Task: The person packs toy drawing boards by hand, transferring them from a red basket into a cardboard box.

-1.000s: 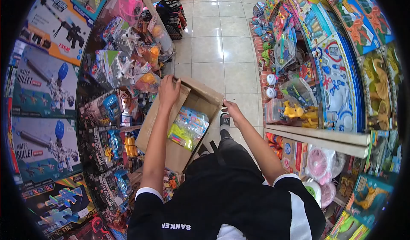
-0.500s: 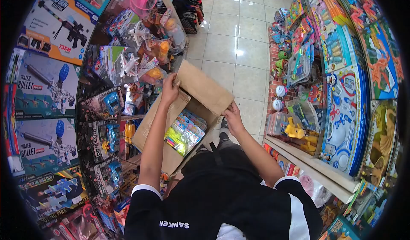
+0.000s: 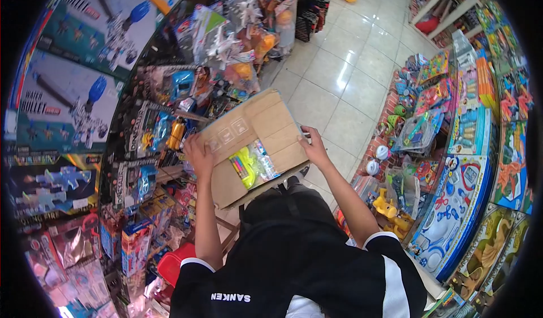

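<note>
A brown cardboard box [image 3: 277,117] sits in front of my body, its flaps lying partly over the top. Through the gap between them I see packaged toys [image 3: 244,168], bright yellow-green ones beside clear plastic packs. My left hand [image 3: 199,157] is closed on the box's left edge, fingers over the flap marked with pale square symbols. At the right edge, my right hand [image 3: 315,148] grips the cardboard between thumb and fingers. The box's underside is hidden.
Shelves of boxed and bagged toys stand left, with water bullet boxes [image 3: 68,100] and hanging toy planes [image 3: 223,46]. Right, a low brick-edged shelf holds a yellow animal toy [image 3: 384,204] and doctor sets [image 3: 447,210]. A tiled floor [image 3: 334,75] runs ahead. A red seat [image 3: 176,261] stands lower left.
The raised flap has come down over the box, narrowing the opening. My left hand has shifted down to the left edge. The camera view has turned, so the shelves appear shifted.
</note>
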`<state>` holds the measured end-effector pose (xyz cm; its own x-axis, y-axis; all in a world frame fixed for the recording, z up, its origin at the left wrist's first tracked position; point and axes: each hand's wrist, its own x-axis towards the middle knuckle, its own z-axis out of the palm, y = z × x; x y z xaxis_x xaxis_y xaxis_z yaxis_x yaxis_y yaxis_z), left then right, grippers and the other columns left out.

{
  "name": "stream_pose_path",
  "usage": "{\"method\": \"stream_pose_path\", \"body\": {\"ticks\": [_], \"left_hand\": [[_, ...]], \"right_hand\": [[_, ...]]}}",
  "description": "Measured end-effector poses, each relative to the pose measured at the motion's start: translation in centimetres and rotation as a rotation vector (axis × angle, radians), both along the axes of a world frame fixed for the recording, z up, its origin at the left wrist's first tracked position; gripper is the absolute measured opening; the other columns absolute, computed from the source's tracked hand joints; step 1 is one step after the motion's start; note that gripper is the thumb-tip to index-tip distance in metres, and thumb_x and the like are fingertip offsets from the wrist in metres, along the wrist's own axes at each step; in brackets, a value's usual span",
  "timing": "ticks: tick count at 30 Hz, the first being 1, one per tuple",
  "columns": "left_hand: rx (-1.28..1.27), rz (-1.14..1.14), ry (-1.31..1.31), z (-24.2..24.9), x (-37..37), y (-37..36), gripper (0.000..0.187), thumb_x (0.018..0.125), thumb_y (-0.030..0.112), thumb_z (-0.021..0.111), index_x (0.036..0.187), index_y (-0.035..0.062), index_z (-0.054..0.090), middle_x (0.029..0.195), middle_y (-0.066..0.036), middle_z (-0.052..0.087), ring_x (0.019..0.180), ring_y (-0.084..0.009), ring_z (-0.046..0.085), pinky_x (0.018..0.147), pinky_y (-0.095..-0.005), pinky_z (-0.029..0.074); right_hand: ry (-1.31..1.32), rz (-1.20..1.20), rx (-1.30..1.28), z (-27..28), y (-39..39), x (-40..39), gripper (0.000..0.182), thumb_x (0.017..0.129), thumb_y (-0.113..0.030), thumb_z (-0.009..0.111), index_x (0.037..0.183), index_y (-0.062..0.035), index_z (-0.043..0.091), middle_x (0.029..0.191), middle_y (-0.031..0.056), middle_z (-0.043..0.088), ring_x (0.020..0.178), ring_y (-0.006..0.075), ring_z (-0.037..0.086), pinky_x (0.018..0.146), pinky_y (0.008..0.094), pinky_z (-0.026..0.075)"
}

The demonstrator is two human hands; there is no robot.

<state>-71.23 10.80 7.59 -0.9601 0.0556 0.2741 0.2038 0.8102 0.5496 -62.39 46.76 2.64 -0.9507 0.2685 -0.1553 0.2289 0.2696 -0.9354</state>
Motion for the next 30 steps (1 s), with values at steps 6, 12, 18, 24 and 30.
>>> {"method": "stream_pose_path", "body": {"ticks": [6,12,18,24,30], "left_hand": [[-0.169,0.53,-0.015,-5.2,8.6,-5.6,0.052,0.089,0.019,0.061,0.133,-0.0006,0.04,0.134,-0.025,0.043,0.122,-0.0405,0.044,0.102,-0.0424,0.035],[0.454,0.4,-0.244,-7.4,10.1,-6.0,0.038,0.098,0.029,0.048,0.112,-0.0068,0.055,0.107,-0.032,0.059,0.102,-0.0461,0.055,0.091,-0.0486,0.042],[0.185,0.353,-0.276,-4.9,8.1,-5.6,0.031,0.097,0.023,0.046,0.102,-0.0049,0.06,0.085,-0.032,0.061,0.082,-0.0513,0.058,0.071,-0.0551,0.045],[0.06,0.298,-0.345,-3.7,5.8,-3.1,0.029,0.095,0.021,0.046,0.098,-0.0033,0.063,0.085,-0.032,0.061,0.081,-0.0503,0.059,0.072,-0.0571,0.045],[-0.087,0.186,-0.393,-5.5,2.5,2.1,0.032,0.095,0.02,0.047,0.112,-0.0006,0.064,0.105,-0.034,0.06,0.107,-0.0483,0.054,0.093,-0.0502,0.042]], "right_hand": [[-0.215,0.06,0.146,-0.9,-0.8,-2.2,0.059,0.095,-0.043,0.051,0.133,0.0014,0.049,0.129,0.0248,0.054,0.122,0.0355,0.052,0.101,0.0393,0.041],[-0.311,0.048,0.141,0.5,-1.5,-2.9,0.054,0.099,-0.044,0.041,0.129,-0.0015,0.055,0.123,0.0251,0.06,0.12,0.0382,0.054,0.101,0.0393,0.041],[-0.203,0.07,0.399,0.5,-2.0,-2.3,0.049,0.099,-0.04,0.043,0.106,0.0029,0.065,0.094,0.0306,0.063,0.092,0.0455,0.061,0.082,0.0458,0.048],[-0.217,-0.048,0.404,1.3,0.5,0.0,0.043,0.096,-0.036,0.048,0.091,0.0025,0.067,0.077,0.0275,0.063,0.075,0.0437,0.062,0.069,0.0464,0.046],[-0.197,-0.165,0.303,0.8,6.6,2.1,0.04,0.097,-0.033,0.05,0.096,0.0031,0.068,0.076,0.0243,0.066,0.066,0.0279,0.065,0.066,0.0381,0.048]]}}
